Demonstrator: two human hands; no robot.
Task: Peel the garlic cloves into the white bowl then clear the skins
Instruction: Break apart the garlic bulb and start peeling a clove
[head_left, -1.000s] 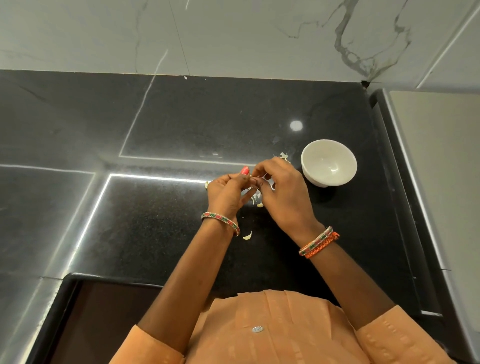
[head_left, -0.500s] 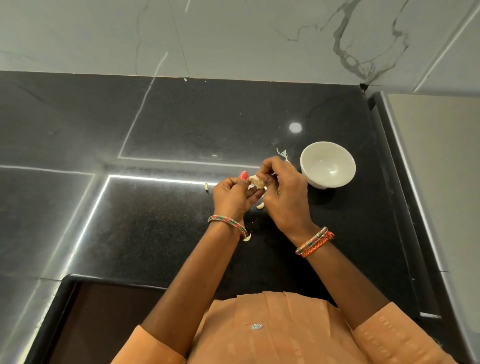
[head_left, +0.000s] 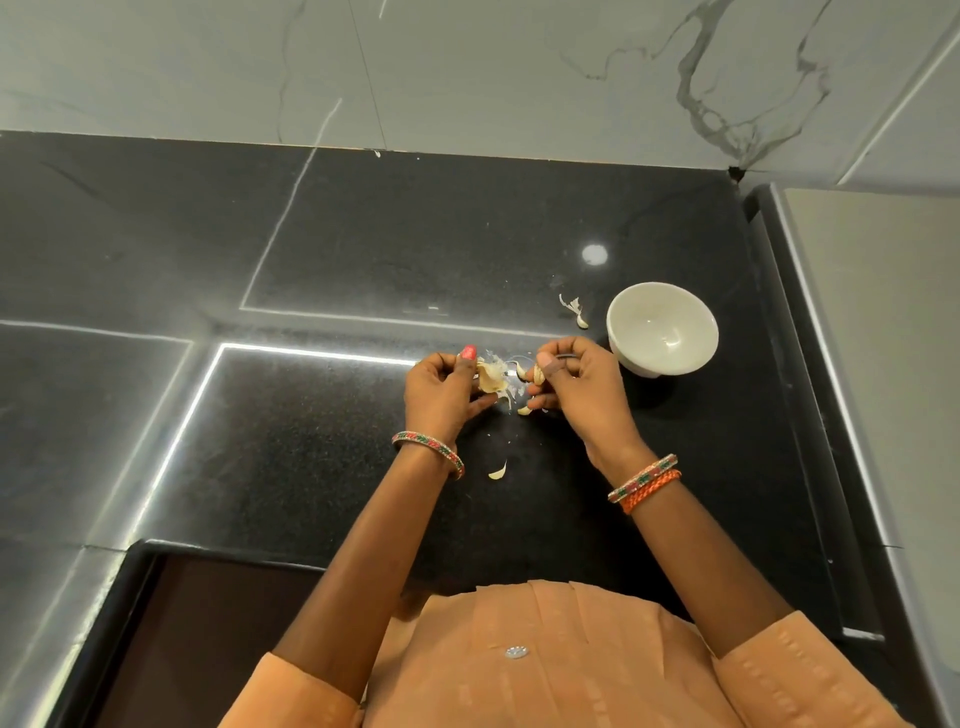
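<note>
My left hand (head_left: 441, 395) grips a garlic bulb piece (head_left: 491, 378) with papery skin sticking out of it. My right hand (head_left: 576, 387) pinches a single clove (head_left: 537, 375) a short gap to the right of the bulb. Both hands hover just above the black counter (head_left: 311, 441). The white bowl (head_left: 662, 327) stands to the right of my right hand and looks empty. Loose cloves lie on the counter: one clove (head_left: 524, 410) under my hands, one clove (head_left: 497, 472) nearer my body, and a clove with skin (head_left: 576, 312) left of the bowl.
A marble wall (head_left: 467, 67) rises behind the counter. A pale raised surface (head_left: 883, 364) borders the counter on the right. A dark recessed basin (head_left: 208, 649) lies at the front left. Tiny skin flakes dot the counter near my hands.
My hands have drawn apart: the right pulled a clove away from the bulb that the left still holds. More torn skin shows at the bulb.
</note>
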